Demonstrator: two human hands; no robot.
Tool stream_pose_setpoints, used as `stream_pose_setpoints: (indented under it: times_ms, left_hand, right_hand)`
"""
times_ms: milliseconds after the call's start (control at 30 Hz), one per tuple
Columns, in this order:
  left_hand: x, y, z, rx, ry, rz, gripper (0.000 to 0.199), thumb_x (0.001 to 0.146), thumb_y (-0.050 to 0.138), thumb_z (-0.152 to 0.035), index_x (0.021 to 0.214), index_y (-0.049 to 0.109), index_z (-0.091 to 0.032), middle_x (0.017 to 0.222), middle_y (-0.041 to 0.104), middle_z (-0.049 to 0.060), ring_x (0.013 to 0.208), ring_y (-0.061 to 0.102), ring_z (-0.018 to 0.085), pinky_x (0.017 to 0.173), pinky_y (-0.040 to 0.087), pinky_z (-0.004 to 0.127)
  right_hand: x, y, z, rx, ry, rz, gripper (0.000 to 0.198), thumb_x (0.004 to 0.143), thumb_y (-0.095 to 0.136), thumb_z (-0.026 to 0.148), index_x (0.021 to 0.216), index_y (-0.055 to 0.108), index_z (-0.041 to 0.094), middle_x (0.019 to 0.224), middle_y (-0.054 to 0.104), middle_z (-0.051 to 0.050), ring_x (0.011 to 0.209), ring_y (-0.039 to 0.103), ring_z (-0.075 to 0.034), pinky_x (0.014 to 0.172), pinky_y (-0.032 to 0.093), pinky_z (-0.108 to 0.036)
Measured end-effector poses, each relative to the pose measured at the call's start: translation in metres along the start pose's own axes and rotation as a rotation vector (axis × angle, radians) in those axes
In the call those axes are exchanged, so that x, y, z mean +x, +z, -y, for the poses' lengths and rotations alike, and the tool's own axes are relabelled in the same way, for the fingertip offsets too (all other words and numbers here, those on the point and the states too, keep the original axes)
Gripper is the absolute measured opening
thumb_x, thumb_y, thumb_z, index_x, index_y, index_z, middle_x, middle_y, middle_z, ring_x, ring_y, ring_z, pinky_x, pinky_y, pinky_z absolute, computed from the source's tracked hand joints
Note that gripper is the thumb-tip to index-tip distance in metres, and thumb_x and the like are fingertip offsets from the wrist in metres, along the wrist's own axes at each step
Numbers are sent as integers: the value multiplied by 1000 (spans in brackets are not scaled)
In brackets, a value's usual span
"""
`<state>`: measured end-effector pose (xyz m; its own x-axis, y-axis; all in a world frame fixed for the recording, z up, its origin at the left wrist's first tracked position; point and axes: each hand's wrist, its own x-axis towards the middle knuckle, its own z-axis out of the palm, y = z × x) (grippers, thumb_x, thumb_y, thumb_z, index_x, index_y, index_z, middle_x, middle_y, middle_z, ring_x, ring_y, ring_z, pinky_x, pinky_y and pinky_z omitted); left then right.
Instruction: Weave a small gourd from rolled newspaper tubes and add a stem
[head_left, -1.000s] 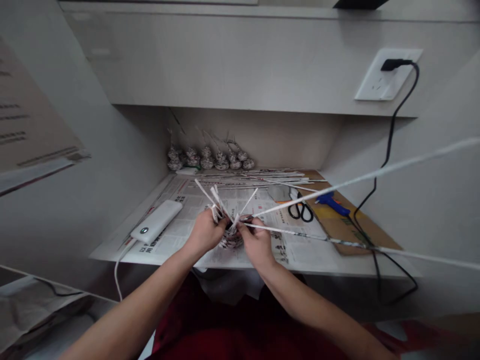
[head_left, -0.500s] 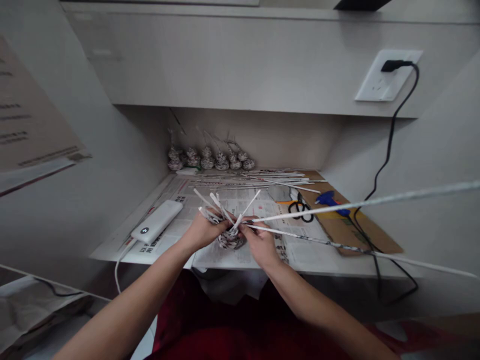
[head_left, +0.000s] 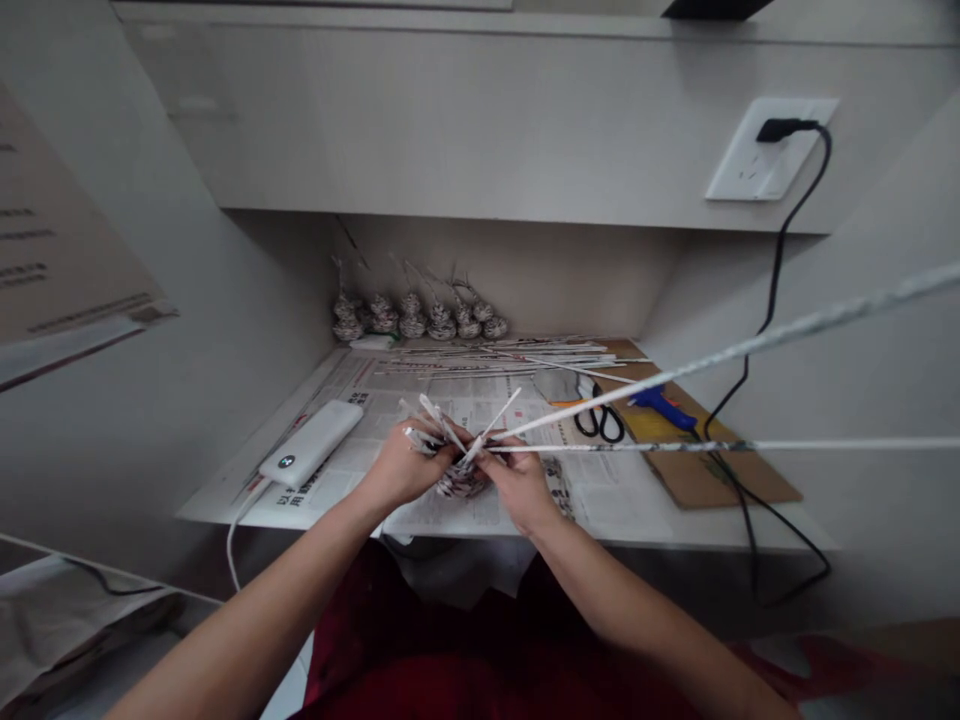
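Pinching, with thumb and fingers of the left hand [head_left: 411,462], one side of a small, round, brown-and-white woven paper piece [head_left: 461,483], along with a bunch of narrow white paper ends [head_left: 439,412]. Pinching, with the right hand [head_left: 523,488], the opposite side of the rim, just where two long, thin, rolled-paper strips [head_left: 750,445] leave the weave and run out past the view's right edge. Held between both hands, near the front edge of the white flat desk [head_left: 637,535]; hard to tell whether resting on it. Judged to be weaving a strip around the upright ends; calling next, most likely, for a firm pinch at the crossing and even tension. Laid beneath, printed grey-white newspaper sheets [head_left: 341,480], with large Chinese characters turned sideways near a white, rounded, slab-shaped plastic device [head_left: 322,435] marked by a round dark emblem too small to identify. Set farther right, black-handled metal scissors [head_left: 598,420] and a blue plastic glue gun [head_left: 664,405], by flat brown cardboard [head_left: 731,490] bearing unreadable greenish lettering. Lined up behind, grey-and-white gourd-shaped woven paper pieces [head_left: 412,318]. Posted far left, a brownish paper sheet [head_left: 67,260], too blurred to read.
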<state>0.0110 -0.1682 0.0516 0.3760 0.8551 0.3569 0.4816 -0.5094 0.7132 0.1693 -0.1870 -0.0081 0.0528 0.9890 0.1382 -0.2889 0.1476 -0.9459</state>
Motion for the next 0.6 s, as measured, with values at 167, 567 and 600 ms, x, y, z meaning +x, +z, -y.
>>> stream_pose_setpoints:
  times_ms: [167, 567, 600]
  left_hand:
    - [1, -4, 5, -75, -10, 55, 19, 78, 57, -16, 85, 74, -22, 87, 73, 3, 83, 67, 18, 78, 52, 27]
    - [3, 12, 3, -99, -134, -113, 13, 72, 64, -22, 81, 72, -18, 82, 74, 4, 77, 69, 20, 73, 53, 29]
    - [3, 13, 2, -94, -141, -130, 12, 72, 65, -23, 80, 72, -18, 81, 74, 4, 76, 69, 20, 72, 53, 29]
  right_hand:
    - [-1, 2, 4, 92, 118, -16, 27, 61, 81, 39, 71, 67, 18, 70, 67, 0, 61, 60, -13, 54, 51, -23]
    - [5, 0, 16, 147, 264, -125, 37, 52, 83, 42, 76, 70, 17, 73, 71, -3, 61, 63, -15, 49, 50, -23]
    - [8, -1, 15, 141, 277, -119, 38, 51, 82, 44, 75, 70, 17, 71, 70, -3, 58, 62, -15, 47, 49, -24]
